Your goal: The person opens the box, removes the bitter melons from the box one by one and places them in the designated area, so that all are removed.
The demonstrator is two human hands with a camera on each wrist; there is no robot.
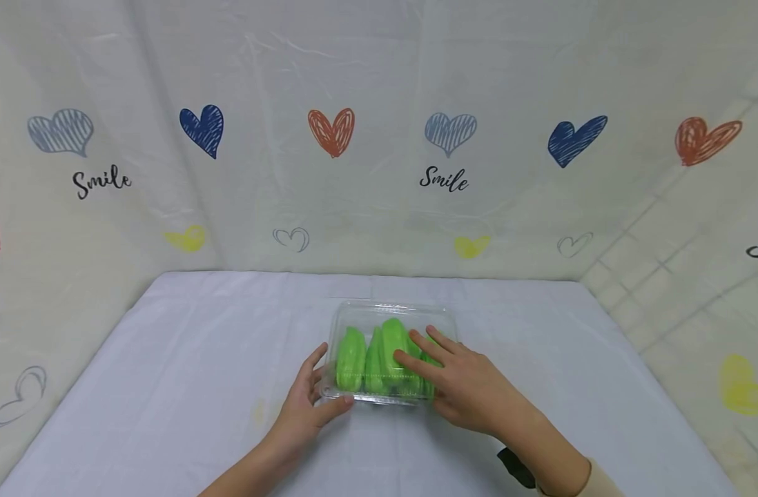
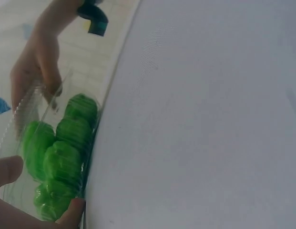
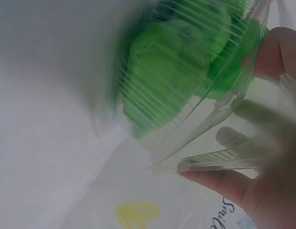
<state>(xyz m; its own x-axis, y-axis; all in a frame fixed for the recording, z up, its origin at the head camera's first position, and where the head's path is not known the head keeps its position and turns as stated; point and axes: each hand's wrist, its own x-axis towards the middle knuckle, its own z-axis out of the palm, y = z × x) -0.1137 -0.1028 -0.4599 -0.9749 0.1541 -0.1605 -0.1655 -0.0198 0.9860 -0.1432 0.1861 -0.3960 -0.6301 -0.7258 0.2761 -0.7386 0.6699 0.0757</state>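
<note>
Clear plastic container point(image 1: 362, 314), one, on tabletop point(image 1: 199, 366); long axis left to right. Contents: green vegetables point(image 1: 351, 359), mostly lengthwise front to back. Left hand point(image 1: 304, 400): gripping left end. Right hand point(image 1: 466, 383): fingers spread, at right side.

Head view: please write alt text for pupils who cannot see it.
A left hand holds a clear plastic box of green items; a right hand, fingers spread, is over its right side. White cloth lies beneath; a heart-printed backdrop hangs behind.

The box point(image 1: 365, 312) looks glossy plastic, the tablecloth point(image 1: 186, 373) matt
</note>
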